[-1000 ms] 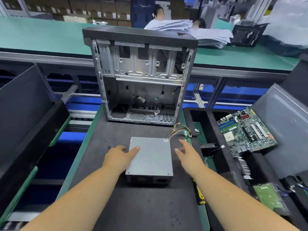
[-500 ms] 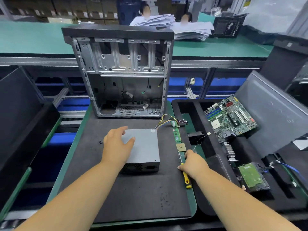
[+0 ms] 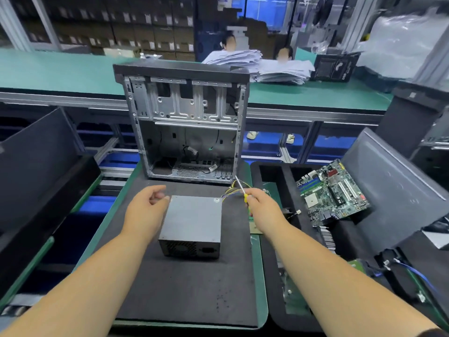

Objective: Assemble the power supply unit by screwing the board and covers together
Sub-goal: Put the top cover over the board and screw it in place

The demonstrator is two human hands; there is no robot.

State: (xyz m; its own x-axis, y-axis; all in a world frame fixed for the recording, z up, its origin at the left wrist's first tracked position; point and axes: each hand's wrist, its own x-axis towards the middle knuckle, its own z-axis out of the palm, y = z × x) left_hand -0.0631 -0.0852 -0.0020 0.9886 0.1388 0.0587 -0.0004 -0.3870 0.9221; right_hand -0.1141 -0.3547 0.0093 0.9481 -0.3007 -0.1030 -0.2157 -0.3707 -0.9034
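A grey metal power supply unit (image 3: 194,221) lies flat on the dark foam mat (image 3: 184,293), fan grille facing me, its coloured cable bundle (image 3: 230,190) trailing from the far right corner. My left hand (image 3: 148,207) hovers at the unit's far left corner, fingers loosely curled, holding nothing. My right hand (image 3: 261,207) grips a yellow-handled screwdriver (image 3: 241,189), its metal shaft pointing up and away over the cables, just right of the unit.
An open computer case (image 3: 187,122) stands upright behind the unit. A black foam tray (image 3: 272,239) at the right holds a green motherboard (image 3: 332,190) and small parts. Dark panels (image 3: 36,166) lean at the left and far right. Two people sit beyond the green bench.
My right hand picked the screwdriver up from the mat's right edge and raised it beside the unit. My left hand lifted off the unit's top to its left corner.
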